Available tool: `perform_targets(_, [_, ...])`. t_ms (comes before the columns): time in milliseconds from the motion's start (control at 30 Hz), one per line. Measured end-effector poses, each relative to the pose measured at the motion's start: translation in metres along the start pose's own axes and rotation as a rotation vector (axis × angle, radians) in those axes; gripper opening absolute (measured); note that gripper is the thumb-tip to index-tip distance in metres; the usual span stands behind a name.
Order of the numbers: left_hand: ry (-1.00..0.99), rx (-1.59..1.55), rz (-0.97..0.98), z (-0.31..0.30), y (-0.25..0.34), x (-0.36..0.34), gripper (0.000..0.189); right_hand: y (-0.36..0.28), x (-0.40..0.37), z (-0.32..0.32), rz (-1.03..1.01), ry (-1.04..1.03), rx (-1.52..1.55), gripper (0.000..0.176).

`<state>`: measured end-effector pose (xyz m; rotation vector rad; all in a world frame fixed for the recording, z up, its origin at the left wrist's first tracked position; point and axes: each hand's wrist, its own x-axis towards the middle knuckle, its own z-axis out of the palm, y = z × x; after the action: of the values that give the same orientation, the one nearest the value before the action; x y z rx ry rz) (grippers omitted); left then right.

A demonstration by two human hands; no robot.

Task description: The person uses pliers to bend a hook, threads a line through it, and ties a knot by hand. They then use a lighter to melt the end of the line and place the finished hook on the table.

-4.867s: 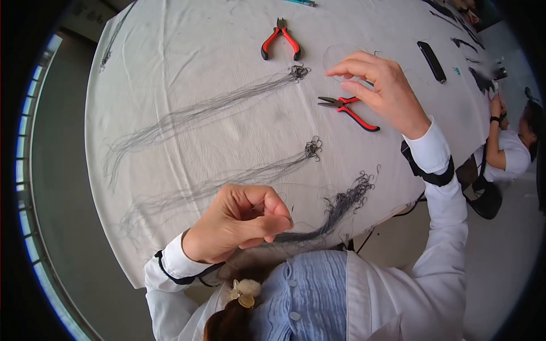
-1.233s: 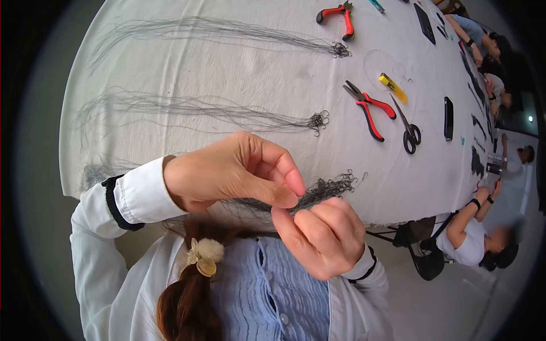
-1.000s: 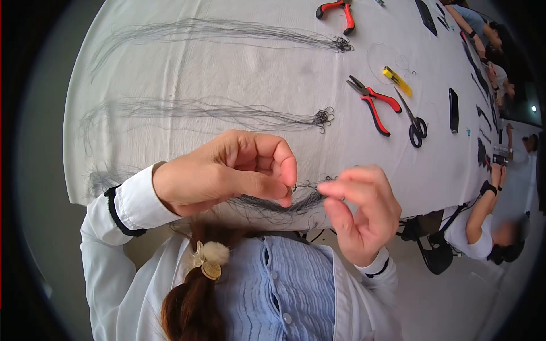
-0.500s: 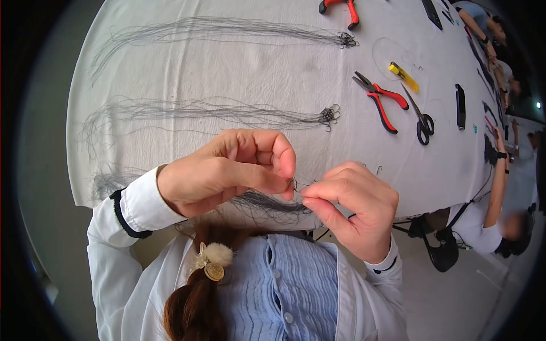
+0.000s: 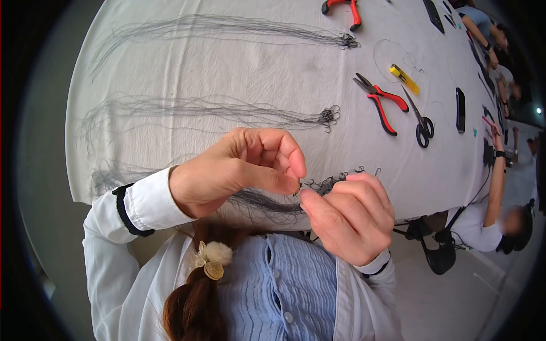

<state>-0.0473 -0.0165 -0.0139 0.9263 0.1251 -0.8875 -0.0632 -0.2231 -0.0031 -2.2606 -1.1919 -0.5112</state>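
Your left hand [image 5: 239, 170] has its grip pinched shut, thumb against forefinger, on the hooked strand [image 5: 297, 191]. Your right hand [image 5: 348, 219] pinches the same strand just beside it, the fingertips of both hands almost touching. The strand runs back into the loose bundle [image 5: 267, 202] at the near edge of the surface [image 5: 170, 62]. It looks very fine, so pull gently and straight, or its hook may snag the neighbouring strands. The red pliers [image 5: 382, 103] and scissors [image 5: 421, 122] lie well apart from your hands.

matt creased white tablecloth [image 5: 273, 68]; thin dark wiry strands [image 5: 267, 202].
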Motion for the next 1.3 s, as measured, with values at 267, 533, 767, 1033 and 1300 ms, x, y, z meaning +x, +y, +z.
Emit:
perform_targets(267, [-0.071,-0.005,-0.028,-0.003,-0.004,-0.001,0.013,0.001,0.002,-0.003,0.23,0.044,0.171,0.023])
perform_targets(533, [-0.052,0.036,0.015,-0.002,-0.008,0.001,0.011,-0.003,0.007,-0.003,0.166,0.026,0.184,0.021])
perform_targets(767, [-0.041,-0.081,0.11,-0.004,-0.007,0.004,0.014,0.0,-0.002,0.002,0.025,-0.292,0.179,0.016])
perform_targets(1033, [-0.046,-0.177,0.055,0.0,-0.001,0.001,0.015,0.005,-0.006,0.0,0.094,-0.383,0.22,0.016])
perform_targets(1300, [0.0,-0.213,0.0,-0.001,0.003,-0.001,0.015,0.006,0.01,-0.016,0.689,0.007,0.534,0.01])
